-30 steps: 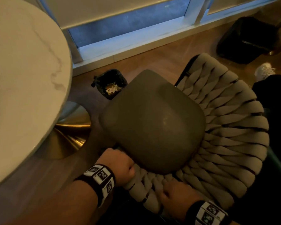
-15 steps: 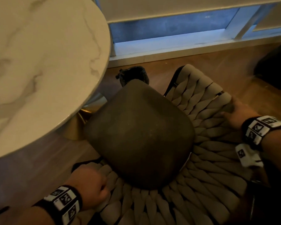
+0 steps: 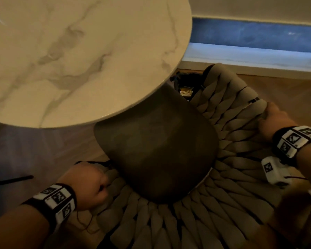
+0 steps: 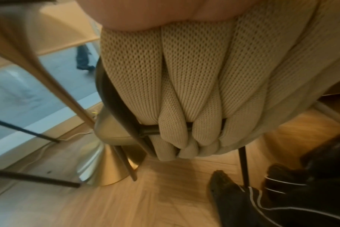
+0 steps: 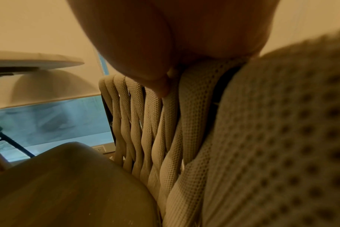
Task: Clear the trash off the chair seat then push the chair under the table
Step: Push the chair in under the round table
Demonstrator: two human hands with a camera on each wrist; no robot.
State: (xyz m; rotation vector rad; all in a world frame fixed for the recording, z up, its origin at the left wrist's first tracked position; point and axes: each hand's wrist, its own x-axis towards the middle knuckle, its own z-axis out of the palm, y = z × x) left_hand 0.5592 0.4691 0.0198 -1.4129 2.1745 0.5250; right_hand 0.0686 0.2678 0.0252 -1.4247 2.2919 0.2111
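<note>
Under the near edge of the table [image 3: 79, 56], the chair seat [image 3: 156, 150] was partly tucked. The left hand [image 3: 90, 186] and right hand [image 3: 275, 121] each gripped the woven chair back [image 3: 232, 133]. It looked soft but firm to hold, and fairly light.

No readable text, black-and-white marker patterns only on the wristbands [image 3: 55, 200], no words or numbers

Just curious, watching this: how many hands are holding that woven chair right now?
2. The left hand grips the woven chair at its near-left rim, beside the seat cushion. The right hand grips the rim on the far-right side.
</note>
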